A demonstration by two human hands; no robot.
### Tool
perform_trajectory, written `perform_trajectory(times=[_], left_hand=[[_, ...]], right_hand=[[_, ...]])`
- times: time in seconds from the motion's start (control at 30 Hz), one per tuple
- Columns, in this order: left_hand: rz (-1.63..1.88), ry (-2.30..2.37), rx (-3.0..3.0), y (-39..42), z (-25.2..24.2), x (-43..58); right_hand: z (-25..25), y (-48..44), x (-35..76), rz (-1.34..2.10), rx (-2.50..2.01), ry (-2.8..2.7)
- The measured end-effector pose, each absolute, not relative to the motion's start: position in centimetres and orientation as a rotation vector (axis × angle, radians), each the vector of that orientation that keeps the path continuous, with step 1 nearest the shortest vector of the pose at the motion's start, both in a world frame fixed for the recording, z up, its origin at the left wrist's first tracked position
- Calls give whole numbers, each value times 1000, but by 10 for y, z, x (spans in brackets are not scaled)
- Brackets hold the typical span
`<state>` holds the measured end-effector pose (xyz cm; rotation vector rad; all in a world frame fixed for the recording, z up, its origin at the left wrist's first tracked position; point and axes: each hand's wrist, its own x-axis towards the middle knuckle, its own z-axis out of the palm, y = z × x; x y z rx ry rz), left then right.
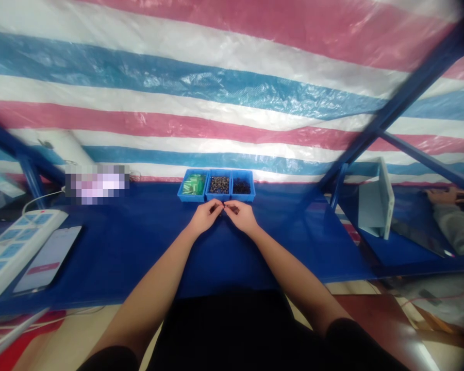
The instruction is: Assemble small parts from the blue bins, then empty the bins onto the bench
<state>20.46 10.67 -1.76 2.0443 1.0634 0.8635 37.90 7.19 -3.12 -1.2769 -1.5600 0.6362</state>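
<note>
My left hand [206, 215] and my right hand [241, 214] meet fingertip to fingertip just in front of three small blue bins. Both are pinched closed around something small and dark, too tiny to make out. Behind my left hand, the left bin [180, 195] has green pieces [194, 184] in it. Small brass-and-black parts [219, 184] fill the middle bin [218, 197]. Small black parts [241, 186] lie in the right bin [243, 197], behind my right hand.
The bins stand on a blue table [139, 242]. To the left lie a white power strip [21, 242] and a phone [48, 257]. A blue metal frame [355, 139] and striped sheeting [201, 82] stand behind. At right are a tablet-like panel [382, 198] and another person's sleeve [454, 221].
</note>
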Motion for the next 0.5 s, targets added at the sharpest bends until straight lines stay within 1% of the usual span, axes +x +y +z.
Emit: perform_trajectory(times=[0.17,0.37,0.5], left_hand=[[836,1077,2070,106,-14,205],[887,1161,2022,108,-18,204],[917,1262,2038,111,-21,203]], right_hand=[[-31,71,378,651,-1289,-1567],[-28,75,377,683,-1289,-1463],[-24,85,371,804,-1212,-1348]])
